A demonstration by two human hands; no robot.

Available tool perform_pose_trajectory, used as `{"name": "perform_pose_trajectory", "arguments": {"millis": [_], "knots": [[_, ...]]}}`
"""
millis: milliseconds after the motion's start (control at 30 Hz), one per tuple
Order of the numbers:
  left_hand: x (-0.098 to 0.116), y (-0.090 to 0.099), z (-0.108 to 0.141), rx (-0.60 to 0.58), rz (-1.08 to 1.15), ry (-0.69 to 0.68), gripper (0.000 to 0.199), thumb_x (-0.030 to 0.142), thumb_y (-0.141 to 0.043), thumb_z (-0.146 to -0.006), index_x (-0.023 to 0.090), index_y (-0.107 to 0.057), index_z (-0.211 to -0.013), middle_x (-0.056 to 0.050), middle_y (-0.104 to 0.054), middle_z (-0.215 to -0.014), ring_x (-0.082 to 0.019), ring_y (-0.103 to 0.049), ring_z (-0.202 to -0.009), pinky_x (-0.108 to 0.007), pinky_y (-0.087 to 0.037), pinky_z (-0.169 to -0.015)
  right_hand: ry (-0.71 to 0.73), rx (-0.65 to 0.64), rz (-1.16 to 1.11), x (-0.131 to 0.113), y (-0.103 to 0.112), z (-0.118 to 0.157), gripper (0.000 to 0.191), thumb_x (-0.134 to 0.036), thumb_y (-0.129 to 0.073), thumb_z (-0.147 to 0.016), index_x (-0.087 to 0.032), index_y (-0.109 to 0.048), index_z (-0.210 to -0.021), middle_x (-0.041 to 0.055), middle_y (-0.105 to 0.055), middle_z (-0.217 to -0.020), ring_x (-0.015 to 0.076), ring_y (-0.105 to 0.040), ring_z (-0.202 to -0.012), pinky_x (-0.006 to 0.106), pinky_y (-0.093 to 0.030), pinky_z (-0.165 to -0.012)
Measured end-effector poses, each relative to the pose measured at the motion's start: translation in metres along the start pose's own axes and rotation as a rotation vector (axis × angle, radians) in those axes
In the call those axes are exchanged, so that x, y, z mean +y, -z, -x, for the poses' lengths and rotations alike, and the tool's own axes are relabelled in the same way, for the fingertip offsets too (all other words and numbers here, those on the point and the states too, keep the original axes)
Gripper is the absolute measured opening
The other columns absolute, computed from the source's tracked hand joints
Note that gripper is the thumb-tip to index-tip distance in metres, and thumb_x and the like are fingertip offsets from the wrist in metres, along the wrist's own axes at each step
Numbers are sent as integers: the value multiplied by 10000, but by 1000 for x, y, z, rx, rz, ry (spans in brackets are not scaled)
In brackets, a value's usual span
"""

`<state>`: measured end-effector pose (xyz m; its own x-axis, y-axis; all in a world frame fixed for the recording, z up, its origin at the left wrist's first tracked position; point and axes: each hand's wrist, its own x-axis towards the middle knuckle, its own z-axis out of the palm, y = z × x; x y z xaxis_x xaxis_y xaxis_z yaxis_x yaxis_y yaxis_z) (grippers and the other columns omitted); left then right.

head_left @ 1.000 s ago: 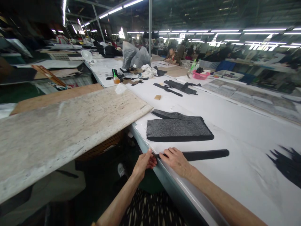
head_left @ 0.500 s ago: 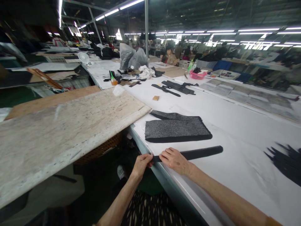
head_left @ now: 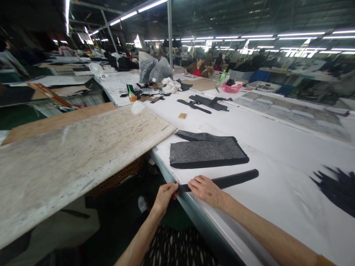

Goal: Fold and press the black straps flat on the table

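Observation:
A long black fabric strip [head_left: 238, 178] lies across the near edge of the white table [head_left: 283, 159]. My left hand [head_left: 164, 196] pinches its left end just past the table edge. Further along, my right hand [head_left: 206, 190] has its fingers curled over the strip, pressing it on the tabletop; the fingertips are partly hidden. The strip's rounded far end sticks out to the right of that hand. Just beyond it sits a stack of grey speckled fabric pieces [head_left: 209, 152] with black edges. A narrower grey piece [head_left: 191, 135] rests behind the stack.
On the left, a worn pale board [head_left: 83, 151] overlaps the table corner. Black fabric pieces [head_left: 337, 190] fan out at far right. Further back are dark strips [head_left: 209, 102], a small tan block [head_left: 182, 115], a pink basket [head_left: 231, 88] and an orange-filled bottle [head_left: 132, 97]. A person in red sits beyond.
The strip's far end has shifted slightly left, towards my hands, which keep their hold. The whole view has shifted a little. The person in the background has changed posture.

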<state>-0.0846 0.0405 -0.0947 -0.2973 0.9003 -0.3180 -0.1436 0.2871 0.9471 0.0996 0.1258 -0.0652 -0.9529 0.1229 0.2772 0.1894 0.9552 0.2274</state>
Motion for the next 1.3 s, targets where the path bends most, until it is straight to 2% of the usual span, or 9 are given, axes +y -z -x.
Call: {"name": "perform_pose_trajectory", "arguments": {"millis": [300, 533, 900, 1000, 1133, 1300], "knots": [[-12, 9, 1, 23, -1, 33, 396, 534, -678, -597, 151, -613, -525, -27, -575, -512, -110, -462, -462, -238, -345, -476, -50, 81, -8, 6, -1, 13, 155, -66, -428, -890, -102, -571, -940, 57, -551, -844, 162, -473, -769, 306, -393, -693], [-22, 22, 2, 56, -23, 57, 397, 536, -684, -570, 151, -609, -513, -19, -553, -493, -109, -452, -455, -239, -332, -465, -94, 128, -16, 12, 7, 32, 198, -46, -399, -890, -105, -580, -944, 59, -561, -822, 153, -474, -745, 292, -398, -661], [-58, 46, -4, 125, -26, 127, 433, 566, -714, -511, 152, -593, -471, -12, -531, -443, -104, -445, -424, -229, -326, -437, -70, 118, 55, 21, 13, 68, 248, 3, -391, -855, -84, -584, -983, 83, -578, -872, 171, -514, -806, 318, -423, -705], [-73, 55, -6, 162, 3, 176, 432, 549, -743, -489, 147, -586, -481, -11, -538, -451, -97, -445, -414, -218, -328, -422, -65, 106, 63, 17, 12, 63, 232, -8, -396, -864, -95, -590, -960, 73, -576, -862, 163, -507, -796, 310, -417, -706], [-95, 69, -4, 225, 63, 294, 382, 452, -787, -497, 150, -556, -520, -11, -539, -451, -99, -448, -379, -212, -323, -388, -30, 63, 60, 3, 8, 37, 191, -28, -422, -868, -114, -588, -907, 53, -564, -843, 152, -481, -749, 305, -395, -681], [-116, 81, 4, 260, 186, 400, 345, 353, -804, -527, 172, -514, -568, -27, -570, -490, -117, -503, -404, -228, -394, -420, 46, 46, 37, -11, 6, 10, 163, -40, -436, -870, -128, -574, -875, 43, -553, -843, 148, -465, -742, 300, -360, -644]]}}
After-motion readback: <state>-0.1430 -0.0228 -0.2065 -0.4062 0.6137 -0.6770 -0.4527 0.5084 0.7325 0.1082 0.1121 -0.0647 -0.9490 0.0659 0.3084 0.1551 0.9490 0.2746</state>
